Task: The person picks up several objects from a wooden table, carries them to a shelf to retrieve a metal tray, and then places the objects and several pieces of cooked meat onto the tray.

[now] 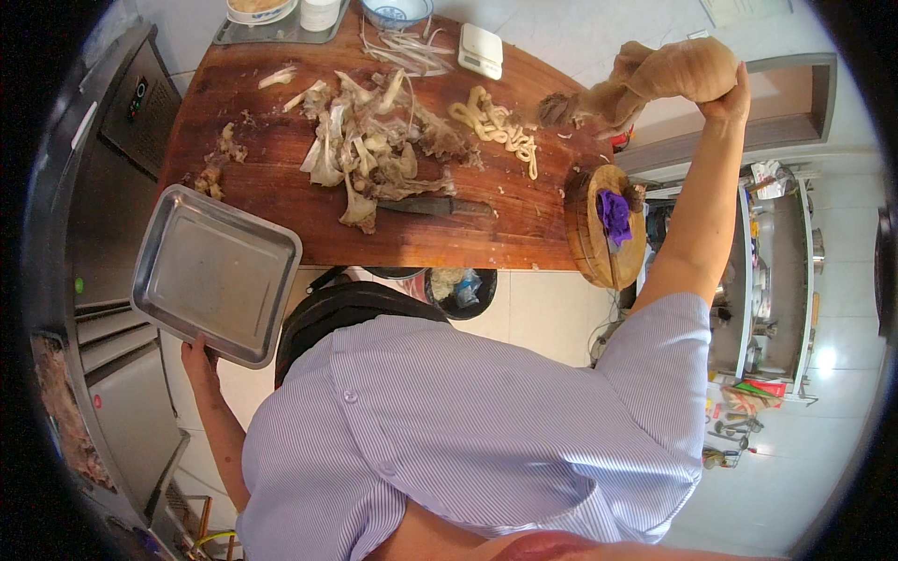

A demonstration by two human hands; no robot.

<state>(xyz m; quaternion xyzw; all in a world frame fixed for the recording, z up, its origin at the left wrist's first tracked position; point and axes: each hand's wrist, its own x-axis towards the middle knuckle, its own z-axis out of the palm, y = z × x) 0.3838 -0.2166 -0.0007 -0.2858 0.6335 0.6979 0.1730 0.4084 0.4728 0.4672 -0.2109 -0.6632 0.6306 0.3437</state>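
My left hand (pixel 201 357) grips the near rim of a rectangular stainless steel tray (pixel 217 273), tilted beside the table's left corner with nothing in it. Out to the far right, my raised right hand (pixel 729 102) is shut on one rounded end of a large brown piece of cooked meat or hide (pixel 684 70). Its darker, ragged end (pixel 559 107) reaches toward the right side of the wooden table (pixel 280 228). A heap of bones and meat scraps (pixel 372 140) lies mid-table, with a knife (pixel 438 205) partly under its near side. Pale, coiled strips (pixel 491 123) lie right of the heap.
A round chopping block (pixel 586 228) at the table's right end bears a purple cloth (pixel 615 216) and a blade (pixel 614 263). Toward the back are a white kitchen scale (pixel 481 50), whitish strips (pixel 403 49) and a bowl (pixel 397 12). A bin (pixel 480 305) stands below the front edge.
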